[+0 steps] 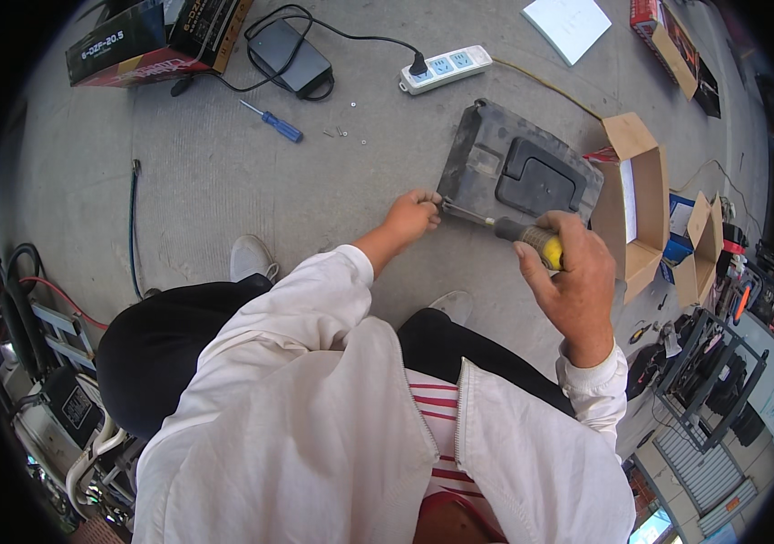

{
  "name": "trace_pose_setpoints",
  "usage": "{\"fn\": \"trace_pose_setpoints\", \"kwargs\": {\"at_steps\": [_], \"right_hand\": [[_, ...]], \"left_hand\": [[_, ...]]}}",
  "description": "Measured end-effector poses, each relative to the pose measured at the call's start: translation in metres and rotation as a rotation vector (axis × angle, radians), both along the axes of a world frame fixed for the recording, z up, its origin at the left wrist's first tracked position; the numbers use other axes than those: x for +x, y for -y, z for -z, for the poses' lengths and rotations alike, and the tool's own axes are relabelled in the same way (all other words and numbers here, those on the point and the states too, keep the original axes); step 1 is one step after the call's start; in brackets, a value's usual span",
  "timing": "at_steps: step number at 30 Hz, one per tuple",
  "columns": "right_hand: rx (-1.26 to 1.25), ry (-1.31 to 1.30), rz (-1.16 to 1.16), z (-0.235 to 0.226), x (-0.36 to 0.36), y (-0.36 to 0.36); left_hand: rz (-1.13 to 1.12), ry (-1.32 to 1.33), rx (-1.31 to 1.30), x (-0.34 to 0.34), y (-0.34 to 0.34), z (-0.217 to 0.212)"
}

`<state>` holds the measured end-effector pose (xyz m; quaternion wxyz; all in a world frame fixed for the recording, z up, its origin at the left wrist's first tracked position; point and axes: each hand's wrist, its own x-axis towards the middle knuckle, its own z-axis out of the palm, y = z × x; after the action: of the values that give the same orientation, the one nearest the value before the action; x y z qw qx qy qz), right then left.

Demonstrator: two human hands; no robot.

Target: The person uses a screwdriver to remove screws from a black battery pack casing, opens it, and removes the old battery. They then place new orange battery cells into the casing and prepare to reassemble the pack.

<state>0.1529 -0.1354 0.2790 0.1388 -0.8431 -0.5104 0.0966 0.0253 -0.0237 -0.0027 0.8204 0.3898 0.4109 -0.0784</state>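
A black plastic battery case point(486, 163) with a folded-in handle lies on the concrete floor before me. My right hand point(577, 276) is wrapped round the handle of a screwdriver point(532, 240) with a dark and yellow grip. Its metal shaft points left to the near left corner of the case. There my left hand point(411, 218) has its fingers pinched together beside the shaft's tip. Whatever lies between those fingertips is too small to make out.
A blue screwdriver point(280, 125) and several small screws point(341, 133) lie farther left. Behind are a charger point(292, 59), a white power strip point(446, 70) with a black plug, and a white box point(568, 27). Open cardboard boxes point(641, 204) stand right; a printed carton point(146, 45) stands far left.
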Motion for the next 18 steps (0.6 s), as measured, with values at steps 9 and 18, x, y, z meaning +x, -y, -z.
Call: {"fn": "trace_pose_setpoints", "kwargs": {"at_steps": [9,18], "right_hand": [[-0.032,-0.029,0.011,-0.004,-0.002,0.003],[0.023,-0.078,-0.047,-0.01,-0.001,0.003]], "left_hand": [[-0.074,0.015,-0.203,0.002,-0.004,0.0],[-0.162,0.005,-0.302,0.007,-0.003,-0.011]]}}
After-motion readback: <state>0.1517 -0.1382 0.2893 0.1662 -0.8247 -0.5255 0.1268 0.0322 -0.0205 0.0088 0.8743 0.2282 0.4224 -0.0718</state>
